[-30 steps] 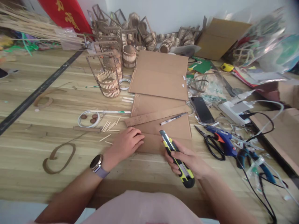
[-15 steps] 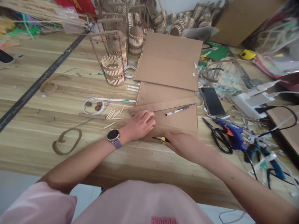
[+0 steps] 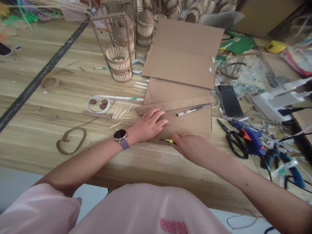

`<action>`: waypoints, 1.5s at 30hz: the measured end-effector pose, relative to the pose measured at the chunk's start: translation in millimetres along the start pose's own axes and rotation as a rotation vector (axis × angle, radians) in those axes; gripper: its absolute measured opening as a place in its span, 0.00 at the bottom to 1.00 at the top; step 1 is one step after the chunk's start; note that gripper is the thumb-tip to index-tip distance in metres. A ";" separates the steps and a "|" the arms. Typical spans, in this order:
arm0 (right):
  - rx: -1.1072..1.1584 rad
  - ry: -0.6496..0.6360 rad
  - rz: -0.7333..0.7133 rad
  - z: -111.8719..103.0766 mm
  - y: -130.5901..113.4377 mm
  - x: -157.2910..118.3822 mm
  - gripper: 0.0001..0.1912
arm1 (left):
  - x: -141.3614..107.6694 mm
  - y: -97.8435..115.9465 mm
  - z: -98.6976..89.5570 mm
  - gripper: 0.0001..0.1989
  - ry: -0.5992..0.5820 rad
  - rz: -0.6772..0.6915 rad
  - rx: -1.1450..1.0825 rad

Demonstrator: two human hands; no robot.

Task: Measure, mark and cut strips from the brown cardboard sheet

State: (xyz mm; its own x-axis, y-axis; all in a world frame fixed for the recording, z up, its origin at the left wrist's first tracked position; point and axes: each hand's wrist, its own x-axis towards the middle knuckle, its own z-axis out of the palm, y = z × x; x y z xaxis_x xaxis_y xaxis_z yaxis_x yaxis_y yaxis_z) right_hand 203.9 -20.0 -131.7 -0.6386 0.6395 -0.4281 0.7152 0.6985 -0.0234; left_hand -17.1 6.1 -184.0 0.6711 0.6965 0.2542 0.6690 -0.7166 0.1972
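- While the left hand [image 3: 149,125] lies palm down at nine o'clock on the lower cardboard sheet [image 3: 195,125], its fingers are loosely spread, with nothing pinched between them that shows; it seems placed there to keep the sheet from sliding.
- The right hand [image 3: 191,146] is closed around a cutter [image 3: 171,141] at the sheet's near edge, around six o'clock. Most of the handle is hidden in the fist, a hold that probably steadies the short exposed end.
- The cutter's blade points to nine o'clock, toward the space just below the left hand, and its visible long axis runs roughly nine to three. Whether the blade touches the cardboard, I cannot tell.
- The sheet's long axis runs near twelve to six; its far end goes under the upper cardboard sheet [image 3: 184,52] at twelve o'clock.
- Across the lower sheet lies a cardboard strip [image 3: 180,103], its axis close to nine and three, its right end tilted slightly away. A pen [image 3: 192,110] rests just beside it, within easy reach.
- At three o'clock, scissors [image 3: 235,143] and a glue gun [image 3: 252,138] lie off the sheet, likely to leave working room; small sticks [image 3: 117,113] sit at nine.
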 end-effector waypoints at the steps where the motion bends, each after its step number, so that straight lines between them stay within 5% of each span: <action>1: 0.000 0.003 0.004 0.9 0.0 0.0 0.08 | -0.1 0.1 0.0 0.15 0.001 0.002 0.003; 7: -0.025 0.039 -0.007 3.8 -2.1 -0.7 0.05 | 0.3 0.6 0.5 0.15 0.004 0.002 -0.001; 12: -0.123 0.019 0.008 -5.6 -9.5 -2.8 0.13 | 1.1 -0.9 2.7 0.15 0.016 0.010 0.000; 24: -0.219 -0.259 -0.013 -45.6 -23.9 7.1 0.22 | 2.1 -0.9 -1.9 0.21 -0.030 0.025 -0.008; 45: -0.208 -0.171 -0.079 -13.3 4.7 2.0 0.16 | 2.3 -4.9 -1.7 0.24 -0.104 0.080 0.066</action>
State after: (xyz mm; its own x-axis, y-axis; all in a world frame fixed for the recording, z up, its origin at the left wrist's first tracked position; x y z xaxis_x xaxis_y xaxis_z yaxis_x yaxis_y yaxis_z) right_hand 202.2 -11.2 -120.7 -0.6200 0.5293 -0.5791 0.5804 0.8061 0.1154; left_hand -19.3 11.3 -182.8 0.7503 0.6398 0.1662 0.6293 -0.7683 0.1168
